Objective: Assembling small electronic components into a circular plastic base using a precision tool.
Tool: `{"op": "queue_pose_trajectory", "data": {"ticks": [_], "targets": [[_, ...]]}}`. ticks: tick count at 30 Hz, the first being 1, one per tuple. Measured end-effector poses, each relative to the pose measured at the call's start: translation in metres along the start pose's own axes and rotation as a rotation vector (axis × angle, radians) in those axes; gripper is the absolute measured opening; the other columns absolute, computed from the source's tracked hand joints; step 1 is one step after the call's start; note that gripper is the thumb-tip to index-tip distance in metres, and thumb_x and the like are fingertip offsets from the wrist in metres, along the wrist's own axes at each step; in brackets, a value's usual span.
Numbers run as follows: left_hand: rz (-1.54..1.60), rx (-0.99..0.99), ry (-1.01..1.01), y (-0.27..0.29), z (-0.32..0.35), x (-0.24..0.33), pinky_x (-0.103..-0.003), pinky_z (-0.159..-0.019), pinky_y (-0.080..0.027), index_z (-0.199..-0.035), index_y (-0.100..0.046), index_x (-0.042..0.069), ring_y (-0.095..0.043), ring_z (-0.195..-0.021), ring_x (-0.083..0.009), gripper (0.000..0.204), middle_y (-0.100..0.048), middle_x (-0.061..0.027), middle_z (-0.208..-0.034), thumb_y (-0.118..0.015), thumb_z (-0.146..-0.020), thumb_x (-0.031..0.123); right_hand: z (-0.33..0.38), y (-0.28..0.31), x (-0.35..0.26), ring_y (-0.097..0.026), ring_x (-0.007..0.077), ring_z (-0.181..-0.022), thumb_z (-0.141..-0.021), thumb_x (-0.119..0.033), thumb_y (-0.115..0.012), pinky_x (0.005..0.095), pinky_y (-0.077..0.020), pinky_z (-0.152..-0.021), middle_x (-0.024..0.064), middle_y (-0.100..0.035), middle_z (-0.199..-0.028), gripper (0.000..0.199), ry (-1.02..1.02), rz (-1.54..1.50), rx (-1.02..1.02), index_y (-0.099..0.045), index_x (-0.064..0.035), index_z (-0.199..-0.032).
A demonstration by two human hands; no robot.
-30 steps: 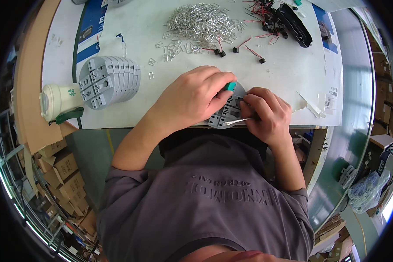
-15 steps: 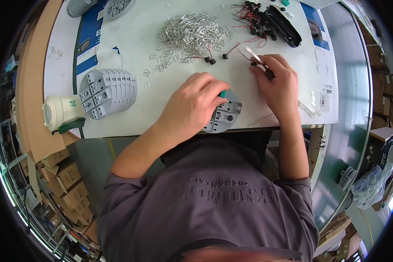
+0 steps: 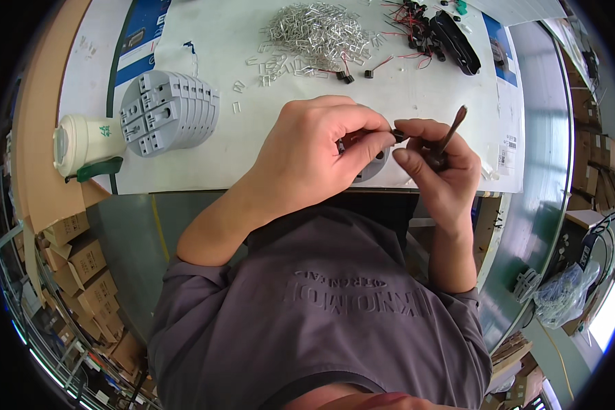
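My left hand (image 3: 328, 140) is closed, thumb and forefinger pinching a small black round part (image 3: 398, 136). Close beside it, my right hand (image 3: 444, 160) has its fingertips at the same part. Against its palm the right hand holds a slim metal tool that looks like tweezers (image 3: 456, 128), one end pointing up and away. Beneath my left hand lies a round grey plastic disc (image 3: 374, 169), mostly covered by the hand. Past the hands are two or three loose black parts with red wires (image 3: 346, 78).
A stack of grey slotted discs (image 3: 171, 113) stands at the left, beside a cream cup (image 3: 85, 147) with a green handle. A heap of metal U-shaped clips (image 3: 318, 34) lies at the back. Farther right are more wired black parts (image 3: 424, 34) and a black tray (image 3: 454, 44).
My right hand has come in toward my left, and its tool now points up and away. My left hand has shifted right, from a green piece on the disc to the black part.
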State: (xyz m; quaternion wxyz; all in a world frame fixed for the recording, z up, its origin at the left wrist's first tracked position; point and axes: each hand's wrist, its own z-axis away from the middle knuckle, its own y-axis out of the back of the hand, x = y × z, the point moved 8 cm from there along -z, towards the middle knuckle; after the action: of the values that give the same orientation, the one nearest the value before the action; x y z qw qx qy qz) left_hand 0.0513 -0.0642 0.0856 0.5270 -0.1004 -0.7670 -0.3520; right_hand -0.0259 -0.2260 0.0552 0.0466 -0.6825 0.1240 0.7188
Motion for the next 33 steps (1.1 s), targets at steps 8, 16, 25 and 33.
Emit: {"op": "queue_pose_trajectory", "data": {"ticks": [8, 16, 25, 33], "targets": [[0.636, -0.223, 0.428, -0.021, 0.021, -0.031, -0.022, -0.062, -0.043, -0.105, -0.071, -0.003, -0.051, -0.068, -0.0086, 0.008, -0.064, 0.0003, -0.08, -0.071, -0.099, 0.002, 0.006, -0.016, 0.001, -0.064, 0.0186, -0.088, -0.089, 0.009, -0.076, 0.0273, -0.05, -0.077, 0.0132, -0.071, -0.109, 0.024, 0.458, -0.031, -0.091, -0.074, 0.0025, -0.112], [0.502, -0.028, 0.216, -0.022, 0.032, -0.025, -0.021, -0.063, -0.042, -0.107, -0.069, -0.003, -0.049, -0.07, -0.0065, 0.007, -0.064, 0.0004, -0.086, -0.067, -0.101, 0.002, 0.016, -0.024, 0.007, -0.063, 0.0223, -0.094, -0.09, 0.008, -0.075, 0.0301, -0.0507, -0.08, 0.0162, -0.068, -0.116, 0.026, 0.404, -0.095, -0.069, -0.071, 0.0029, -0.115], [0.479, -0.093, 0.316, -0.015, 0.035, -0.023, -0.02, -0.066, -0.042, -0.104, -0.069, -0.001, -0.049, -0.073, -0.0067, 0.005, -0.064, -0.0006, -0.086, -0.069, -0.1, 0.003, 0.024, -0.02, 0.003, -0.062, 0.0201, -0.088, -0.09, 0.006, -0.076, 0.0284, -0.0493, -0.077, 0.0146, -0.068, -0.115, 0.024, 0.438, 0.062, -0.026, -0.072, 0.0024, -0.114], [0.026, 0.076, 0.065, -0.007, 0.035, -0.031, -0.031, -0.068, -0.048, -0.09, -0.069, 0.004, -0.055, -0.072, -0.019, 0.006, -0.066, -0.0031, -0.075, -0.074, -0.092, 0.006, 0.01, -0.013, 0.002, -0.059, 0.0157, -0.077, -0.088, 0.005, -0.078, 0.0264, -0.0463, -0.066, 0.01, -0.068, -0.115, 0.021, 0.348, 0.446, -0.127, -0.076, 0.002, -0.108]]}}
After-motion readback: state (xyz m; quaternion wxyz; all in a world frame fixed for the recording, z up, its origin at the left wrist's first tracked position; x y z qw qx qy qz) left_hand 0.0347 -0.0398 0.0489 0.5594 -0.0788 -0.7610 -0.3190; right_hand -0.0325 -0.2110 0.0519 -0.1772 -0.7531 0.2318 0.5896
